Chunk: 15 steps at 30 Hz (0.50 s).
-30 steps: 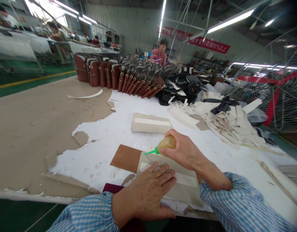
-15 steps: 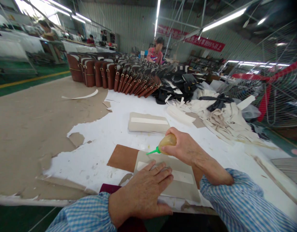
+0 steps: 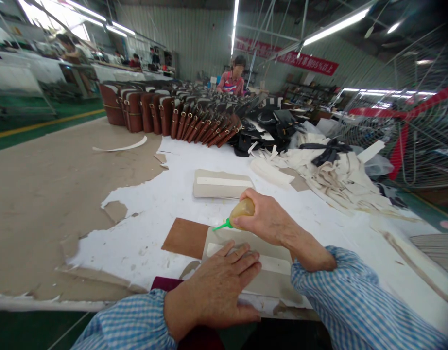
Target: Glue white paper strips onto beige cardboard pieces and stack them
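Observation:
My right hand is wrapped round a yellowish glue bottle with a green nozzle. The nozzle points left and down, its tip at the upper left corner of a grey-beige panel. Across that panel runs a pale strip. Flat on the panel and strip lies my left hand, fingers stretched out and holding nothing. A brown leather piece sticks out from under the panel's left side; a bit of brown also shows at its right.
Beyond my hands lies a stack of similar panels. Brown buckled bags stand in a row at the back, beside black pieces and cream scraps. A red-framed fan is at right. A person is behind the bags.
My right hand has moved left with the glue bottle, bringing the nozzle tip from further along the panel's top edge to its left corner. The left hand stays in place.

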Available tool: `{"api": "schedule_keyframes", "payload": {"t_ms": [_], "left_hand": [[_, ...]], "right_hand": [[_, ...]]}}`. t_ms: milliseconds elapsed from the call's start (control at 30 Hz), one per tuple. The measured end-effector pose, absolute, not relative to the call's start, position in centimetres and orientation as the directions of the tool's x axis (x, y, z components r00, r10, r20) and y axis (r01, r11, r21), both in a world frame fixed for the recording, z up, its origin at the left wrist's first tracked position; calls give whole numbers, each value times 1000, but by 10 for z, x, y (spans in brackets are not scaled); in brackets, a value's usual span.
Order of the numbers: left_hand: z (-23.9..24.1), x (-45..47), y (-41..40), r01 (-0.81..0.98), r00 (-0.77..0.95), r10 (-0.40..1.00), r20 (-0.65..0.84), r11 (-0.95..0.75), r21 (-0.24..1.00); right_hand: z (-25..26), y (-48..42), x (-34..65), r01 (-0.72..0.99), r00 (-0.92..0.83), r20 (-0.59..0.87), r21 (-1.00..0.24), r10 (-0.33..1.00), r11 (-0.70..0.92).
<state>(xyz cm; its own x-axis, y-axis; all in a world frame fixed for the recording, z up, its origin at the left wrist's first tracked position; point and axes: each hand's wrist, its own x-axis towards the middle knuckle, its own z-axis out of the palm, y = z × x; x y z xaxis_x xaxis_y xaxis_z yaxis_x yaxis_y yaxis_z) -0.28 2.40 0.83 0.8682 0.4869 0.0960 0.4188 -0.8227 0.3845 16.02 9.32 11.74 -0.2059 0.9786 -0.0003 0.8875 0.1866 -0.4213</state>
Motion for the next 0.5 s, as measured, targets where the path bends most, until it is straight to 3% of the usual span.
{"api": "schedule_keyframes", "payload": {"t_ms": [500], "left_hand": [[10, -3, 23, 419, 866, 486, 121, -835, 356]], "right_hand": [[122, 93, 170, 897, -183, -30, -414, 983, 155]]}}
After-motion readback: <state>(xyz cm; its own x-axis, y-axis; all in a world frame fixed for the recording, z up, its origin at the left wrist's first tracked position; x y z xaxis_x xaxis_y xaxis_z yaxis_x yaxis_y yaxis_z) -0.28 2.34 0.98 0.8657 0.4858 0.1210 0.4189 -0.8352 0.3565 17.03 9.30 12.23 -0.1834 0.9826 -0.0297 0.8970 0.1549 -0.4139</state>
